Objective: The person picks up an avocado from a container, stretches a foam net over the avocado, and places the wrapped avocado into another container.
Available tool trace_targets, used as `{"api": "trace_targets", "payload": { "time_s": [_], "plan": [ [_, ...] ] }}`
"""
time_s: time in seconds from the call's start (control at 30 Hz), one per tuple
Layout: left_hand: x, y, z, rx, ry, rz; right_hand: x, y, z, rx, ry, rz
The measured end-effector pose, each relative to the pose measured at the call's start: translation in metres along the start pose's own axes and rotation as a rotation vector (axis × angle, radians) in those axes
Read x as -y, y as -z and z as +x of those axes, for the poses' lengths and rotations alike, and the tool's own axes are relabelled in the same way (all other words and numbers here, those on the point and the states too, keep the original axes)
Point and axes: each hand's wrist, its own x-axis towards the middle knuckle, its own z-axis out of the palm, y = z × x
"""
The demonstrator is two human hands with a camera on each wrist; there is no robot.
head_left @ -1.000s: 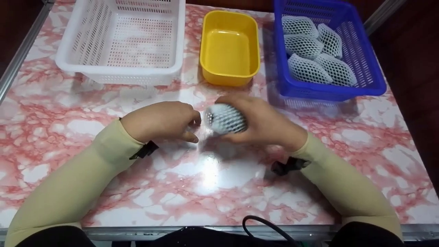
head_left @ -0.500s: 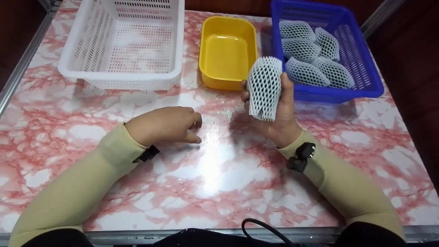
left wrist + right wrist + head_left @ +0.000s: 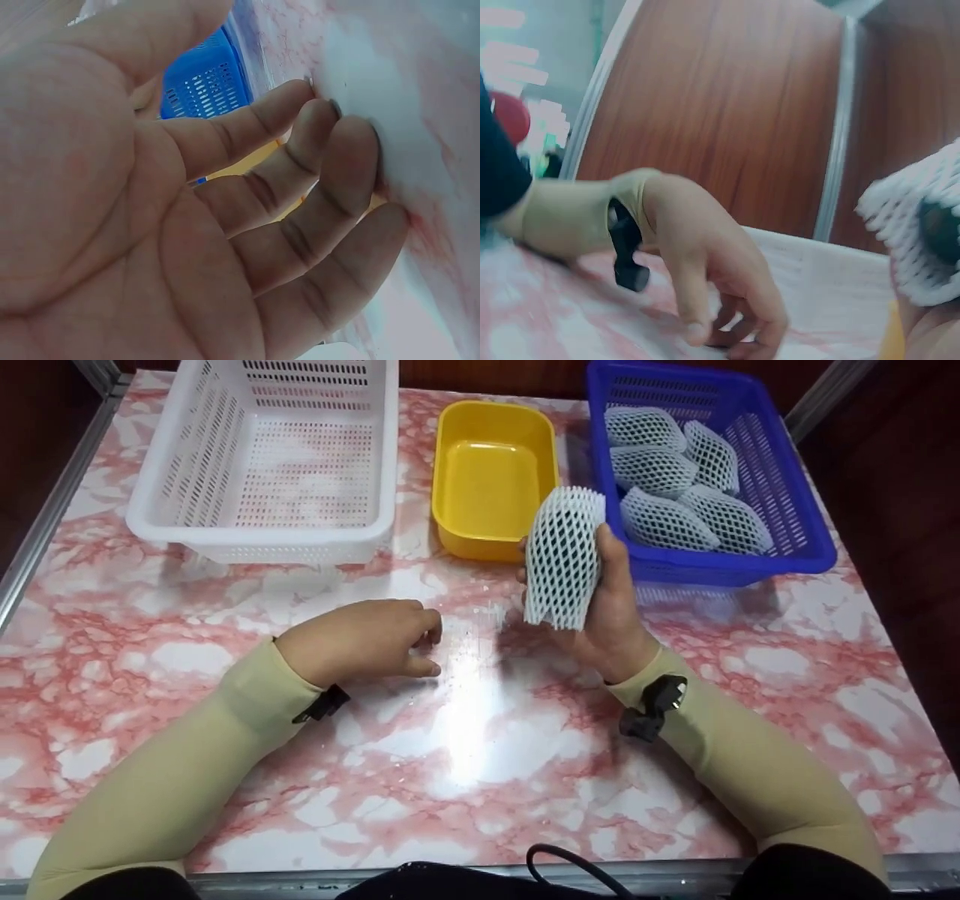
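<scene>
My right hand point(image 3: 619, 619) grips a dark green fruit in a white foam net sleeve point(image 3: 564, 559), thumb along its right side and fingers behind it. It is held roughly upright above the table, overlapping the yellow tub's corner in the head view. In the right wrist view, the dark fruit point(image 3: 939, 229) shows through the open end of the net. My left hand point(image 3: 367, 639) rests low at the table, left of centre, fingers loosely bent and holding nothing. The left wrist view shows its bare palm point(image 3: 97, 187), with the fingertips point(image 3: 352, 142) at the tabletop.
A white perforated basket point(image 3: 262, 536) stands at the back left with nothing in it. Beside it is a bare yellow tub point(image 3: 487, 484). A blue basket point(image 3: 720, 561) at the back right contains several netted fruits point(image 3: 667, 521). A black cable point(image 3: 577, 859) loops at the front edge.
My right hand has turned palm up and moved right, raising the netted fruit from lying sideways to upright; since half a second ago it shifted slightly left. The left hand has hardly moved.
</scene>
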Motion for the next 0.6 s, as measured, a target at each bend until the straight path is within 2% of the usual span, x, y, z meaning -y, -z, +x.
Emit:
{"api": "trace_targets", "payload": {
  "time_s": [0.07, 0.13, 0.2, 0.27, 0.3, 0.37, 0.43, 0.5, 0.53, 0.6],
  "plan": [
    [0.001, -0.001, -0.001, -0.006, 0.002, 0.000, 0.001, -0.003, 0.000, 0.020, 0.070, -0.143],
    [0.002, -0.001, -0.001, -0.017, 0.002, -0.005, 0.004, -0.007, -0.002, 0.033, 0.175, -0.311],
    [0.002, 0.000, -0.002, -0.025, 0.005, -0.015, 0.010, -0.012, -0.006, 0.110, 0.276, -0.567],
    [0.002, 0.001, -0.002, -0.029, 0.003, -0.018, 0.017, -0.021, -0.010, 0.256, 0.380, -0.928],
    [0.002, 0.001, -0.003, -0.032, 0.001, -0.021, 0.020, -0.026, -0.012, 0.361, 0.451, -1.143],
    [0.002, 0.003, -0.003, -0.036, -0.001, -0.013, 0.025, -0.037, -0.015, 0.590, 0.646, -1.533],
    [0.002, 0.004, -0.002, -0.040, -0.001, -0.008, 0.025, -0.044, -0.018, 0.755, 0.835, -1.822],
    [0.002, 0.003, -0.001, -0.043, -0.002, -0.006, 0.020, -0.045, -0.021, 0.847, 0.953, -1.983],
    [0.002, 0.002, -0.001, -0.041, -0.003, -0.004, 0.017, -0.044, -0.022, 0.869, 0.974, -2.031],
    [0.001, 0.000, 0.001, -0.033, -0.002, -0.010, 0.013, -0.038, -0.023, 0.893, 0.956, -2.095]
  ]
}}
